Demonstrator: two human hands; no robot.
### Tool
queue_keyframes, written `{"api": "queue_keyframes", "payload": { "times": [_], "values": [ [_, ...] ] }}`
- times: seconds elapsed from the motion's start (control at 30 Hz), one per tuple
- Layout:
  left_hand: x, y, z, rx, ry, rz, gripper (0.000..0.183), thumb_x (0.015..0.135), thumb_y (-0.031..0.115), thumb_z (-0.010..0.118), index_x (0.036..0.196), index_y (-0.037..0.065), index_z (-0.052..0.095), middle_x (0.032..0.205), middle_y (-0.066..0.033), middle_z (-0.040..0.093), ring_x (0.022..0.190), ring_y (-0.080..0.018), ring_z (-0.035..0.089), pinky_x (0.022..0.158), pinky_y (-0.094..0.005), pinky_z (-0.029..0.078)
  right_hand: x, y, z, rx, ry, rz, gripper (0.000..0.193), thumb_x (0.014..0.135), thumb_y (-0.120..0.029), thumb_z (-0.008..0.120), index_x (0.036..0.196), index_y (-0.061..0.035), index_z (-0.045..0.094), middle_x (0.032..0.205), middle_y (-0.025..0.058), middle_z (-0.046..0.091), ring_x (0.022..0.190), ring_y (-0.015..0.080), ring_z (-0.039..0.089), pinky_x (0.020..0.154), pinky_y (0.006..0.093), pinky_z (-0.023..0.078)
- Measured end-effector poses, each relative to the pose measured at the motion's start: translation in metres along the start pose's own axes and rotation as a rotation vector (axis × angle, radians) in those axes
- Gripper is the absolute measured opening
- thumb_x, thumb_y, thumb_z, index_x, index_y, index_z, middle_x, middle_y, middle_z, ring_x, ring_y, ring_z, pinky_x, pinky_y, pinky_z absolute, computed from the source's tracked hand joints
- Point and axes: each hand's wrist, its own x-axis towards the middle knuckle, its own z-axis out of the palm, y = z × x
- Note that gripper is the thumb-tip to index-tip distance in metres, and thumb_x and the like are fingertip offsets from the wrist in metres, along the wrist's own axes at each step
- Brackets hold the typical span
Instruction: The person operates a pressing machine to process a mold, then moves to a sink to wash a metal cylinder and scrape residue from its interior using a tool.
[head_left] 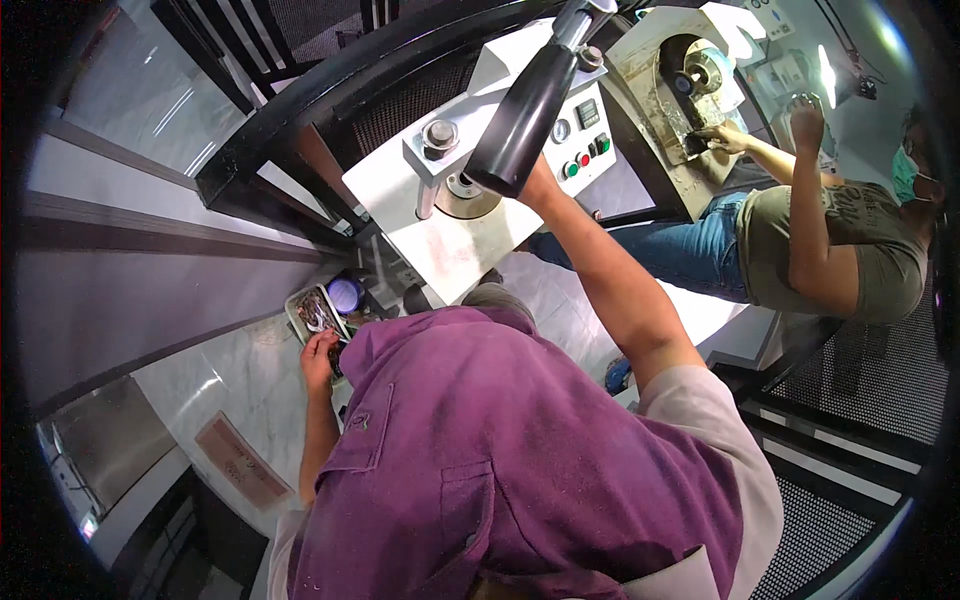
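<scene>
Left hand (321, 350): fingers curled at parts tray (291, 304), near-left of press (450, 228), pinch unclear | Right hand (540, 183): behind black handle (524, 125), fingers hidden, can't tell | Advice: keep fingertips clear beneath press

There is one black handle (520, 125), one tray (295, 320) and one red button (583, 159).

Workshop with a push-button machine (462, 236)

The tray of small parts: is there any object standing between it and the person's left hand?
Nothing visible stands between them. The left hand is at the near edge of the tray. The round blue object sits to the tray's right, not between them.
</scene>
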Motion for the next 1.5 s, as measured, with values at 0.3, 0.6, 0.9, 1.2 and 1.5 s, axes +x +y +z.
{"api": "queue_keyframes", "payload": {
  "times": [0.3,0.6,0.9,1.2,1.5],
  "values": [
    [-0.004,-0.013,-0.011,-0.004,0.038,-0.068,0.023,0.093,0.014,0.057,0.109,0.000,0.067,0.090,-0.0060,0.070,0.081,-0.0115,0.061,0.077,-0.0242,0.047,0.002,0.001,0.007,0.096,0.031,0.050,0.022,0.081,-0.014,0.071,0.100,-0.0047,0.068,0.084,0.0194,0.069,0.082,0.0369,0.067,0.071,0.0422,0.053],
    [0.000,-0.009,-0.011,0.056,-0.027,-0.007,0.024,0.096,0.015,0.055,0.110,-0.002,0.065,0.094,-0.0069,0.070,0.083,-0.0127,0.063,0.079,-0.0258,0.048,0.003,-0.013,0.008,0.025,0.086,0.007,0.022,0.076,-0.010,0.071,0.097,-0.0060,0.067,0.090,0.0196,0.068,0.086,0.0385,0.066,0.073,0.0445,0.055],
    [0.000,-0.013,-0.016,0.048,0.003,0.036,0.026,0.096,0.016,0.055,0.112,-0.002,0.065,0.092,-0.0077,0.070,0.081,-0.0139,0.062,0.078,-0.0264,0.048,-0.009,-0.048,0.008,-0.310,0.190,-0.192,0.025,0.074,-0.005,0.069,0.098,-0.0053,0.065,0.091,0.0195,0.067,0.084,0.0386,0.066,0.074,0.0443,0.055],
    [-0.022,-0.028,-0.015,-0.039,0.019,0.018,0.023,0.096,0.019,0.057,0.106,0.001,0.068,0.085,-0.0027,0.068,0.074,-0.0097,0.059,0.068,-0.0237,0.047,-0.090,-0.061,-0.003,0.211,0.470,0.205,0.021,0.094,-0.018,0.065,0.099,0.0024,0.062,0.087,0.0106,0.068,0.080,0.0143,0.066,0.072,0.0289,0.053],
    [-0.018,-0.023,-0.027,0.172,0.012,-0.170,0.023,0.095,0.019,0.057,0.105,0.003,0.069,0.083,-0.0006,0.067,0.075,-0.0108,0.062,0.063,-0.0253,0.048,-0.170,-0.029,-0.045,0.226,0.562,0.399,0.022,0.097,-0.021,0.061,0.097,0.0006,0.063,0.083,0.0020,0.065,0.074,0.0079,0.058,0.070,0.0230,0.048]
  ]
}}
